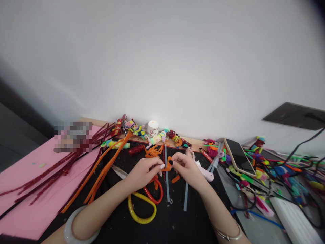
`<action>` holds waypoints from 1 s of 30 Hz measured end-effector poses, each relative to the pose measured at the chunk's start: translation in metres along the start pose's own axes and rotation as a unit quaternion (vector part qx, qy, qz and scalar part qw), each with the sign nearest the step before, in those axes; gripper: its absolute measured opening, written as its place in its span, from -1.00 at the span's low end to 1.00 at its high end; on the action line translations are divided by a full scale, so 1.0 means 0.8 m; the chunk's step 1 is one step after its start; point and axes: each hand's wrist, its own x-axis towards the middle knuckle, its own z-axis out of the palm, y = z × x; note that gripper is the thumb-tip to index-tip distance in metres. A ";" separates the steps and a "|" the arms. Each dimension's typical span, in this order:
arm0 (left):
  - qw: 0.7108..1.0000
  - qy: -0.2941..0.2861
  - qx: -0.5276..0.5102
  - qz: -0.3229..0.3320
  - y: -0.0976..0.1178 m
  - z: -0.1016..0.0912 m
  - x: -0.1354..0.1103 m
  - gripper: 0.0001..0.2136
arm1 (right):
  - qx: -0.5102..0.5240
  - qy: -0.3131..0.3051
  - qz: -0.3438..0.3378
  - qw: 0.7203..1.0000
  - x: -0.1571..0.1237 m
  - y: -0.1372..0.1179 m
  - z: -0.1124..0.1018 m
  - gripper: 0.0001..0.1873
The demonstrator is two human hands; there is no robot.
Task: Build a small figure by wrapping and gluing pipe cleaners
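On my remote feed, left hand (147, 168) and right hand (186, 168) pinch a fuzzy orange strip (168, 167) (bent, small); uneven tugging might free it.

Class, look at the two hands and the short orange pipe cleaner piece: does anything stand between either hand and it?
Nothing visible does: the left hand and right hand both pinch the orange pipe cleaner piece. The scissors lie on the black work surface, not between them.
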 end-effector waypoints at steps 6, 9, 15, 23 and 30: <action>0.996 0.026 0.081 -0.011 -0.005 -0.004 0.001 -0.82 | -0.290 0.069 -0.023 0.954 0.002 0.003 -0.022 -0.80; 0.994 0.031 0.102 -0.012 -0.006 -0.005 0.000 -0.80 | -0.374 0.040 -0.024 0.926 -0.001 0.003 -0.030 -0.81; 0.986 0.022 0.165 -0.009 -0.010 -0.005 -0.001 -0.85 | -0.486 0.019 0.037 0.873 -0.009 0.005 -0.031 -0.94; 0.985 0.027 0.169 0.006 -0.010 -0.006 -0.002 -0.84 | -0.316 0.057 0.009 0.947 -0.004 0.001 -0.026 -0.93; 0.990 0.016 0.133 0.053 -0.005 -0.003 -0.004 -0.84 | -0.114 0.075 0.024 0.990 -0.003 -0.010 -0.013 -0.98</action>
